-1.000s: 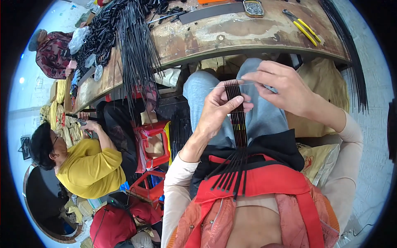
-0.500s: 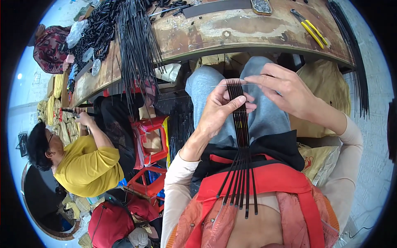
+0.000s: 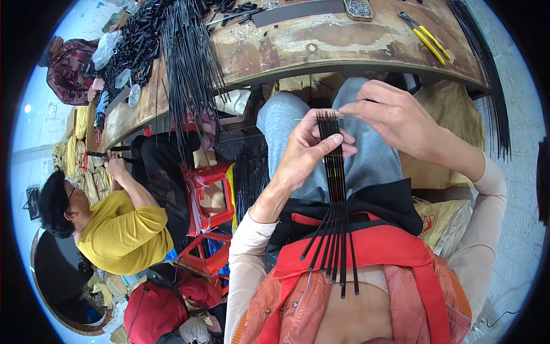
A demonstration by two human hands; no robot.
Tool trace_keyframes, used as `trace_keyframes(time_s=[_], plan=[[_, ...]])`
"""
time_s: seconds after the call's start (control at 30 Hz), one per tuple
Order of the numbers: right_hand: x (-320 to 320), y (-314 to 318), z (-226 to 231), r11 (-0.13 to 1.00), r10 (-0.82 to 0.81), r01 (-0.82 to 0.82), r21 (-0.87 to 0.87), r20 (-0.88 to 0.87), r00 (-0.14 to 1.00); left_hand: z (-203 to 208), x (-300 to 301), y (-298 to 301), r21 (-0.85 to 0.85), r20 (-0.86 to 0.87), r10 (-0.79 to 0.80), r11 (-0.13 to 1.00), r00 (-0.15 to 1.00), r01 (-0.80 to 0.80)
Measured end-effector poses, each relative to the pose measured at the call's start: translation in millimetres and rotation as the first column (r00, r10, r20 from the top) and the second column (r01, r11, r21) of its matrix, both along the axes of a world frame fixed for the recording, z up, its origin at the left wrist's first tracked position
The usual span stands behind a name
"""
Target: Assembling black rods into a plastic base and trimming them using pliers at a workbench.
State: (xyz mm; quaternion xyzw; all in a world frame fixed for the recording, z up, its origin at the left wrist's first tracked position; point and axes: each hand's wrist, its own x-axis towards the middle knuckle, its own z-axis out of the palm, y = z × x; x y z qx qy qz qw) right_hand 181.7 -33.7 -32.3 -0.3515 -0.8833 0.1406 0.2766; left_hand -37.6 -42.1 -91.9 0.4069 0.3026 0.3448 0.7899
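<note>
My left hand [image 3: 306, 153] is closed around a flat row of several thin black rods [image 3: 335, 180], its thumb lying across their front. The rods stand side by side above my lap, and their thicker lower ends [image 3: 332, 252] fan out over the red apron. Across the top of the row runs a thin, light-coloured wire or needle [image 3: 301, 119], its left tip sticking out past my left hand. At the right end of it, the fingertips of my right hand [image 3: 395, 117] are pinched together; what they grip is too fine to make out.
Yellow-handled pliers [image 3: 431, 43] lie on the worn wooden table [image 3: 321, 49], near a tin of small metal parts [image 3: 360, 8]. Long black rods [image 3: 186, 63] hang over its edge, with more at the right [image 3: 487, 74]. A co-worker in yellow [image 3: 123, 229] sits left beside red stools [image 3: 212, 195].
The tops of the rods look slightly more spread along the thin wire. My right hand has shifted a little, still at the wire's right end. My left hand keeps its hold.
</note>
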Motion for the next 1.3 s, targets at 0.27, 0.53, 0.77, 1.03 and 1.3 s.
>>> trace_keyframes(time_s=[0.27, 0.53, 0.77, 1.03, 1.3], plan=[[-3.2, 0.9, 5.2, 1.0, 0.006, -0.006, -0.004, -0.056, 0.998, 4.8, 3.1, -4.1, 0.032, -0.002, -0.012, 0.999, 1.0, 0.012], [-7.6, 8.9, 4.3, 0.999, 0.017, -0.022, -0.041, -0.116, 0.993, 4.0, 3.7, -1.9, 0.039, -0.002, -0.015, 0.999, 1.0, 0.015], [-8.4, -1.3, 6.0, 0.989, -0.036, 0.041, 0.143, -0.034, 0.999, 3.0, 0.7, -4.5, 0.03, 0.011, 0.004, 1.0, 1.0, -0.004], [8.9, -13.9, 2.4, 0.991, -0.101, 0.098, 0.093, 0.028, 0.994, 5.0, 2.8, -5.3, 0.045, 0.021, -0.014, 0.999, 1.0, 0.013], [23.2, -16.2, -1.2, 0.958, -0.276, 0.268, -0.099, -0.079, 0.958, -4.9, 3.8, 3.7, 0.084, 0.042, 0.036, 0.996, 0.998, -0.04]])
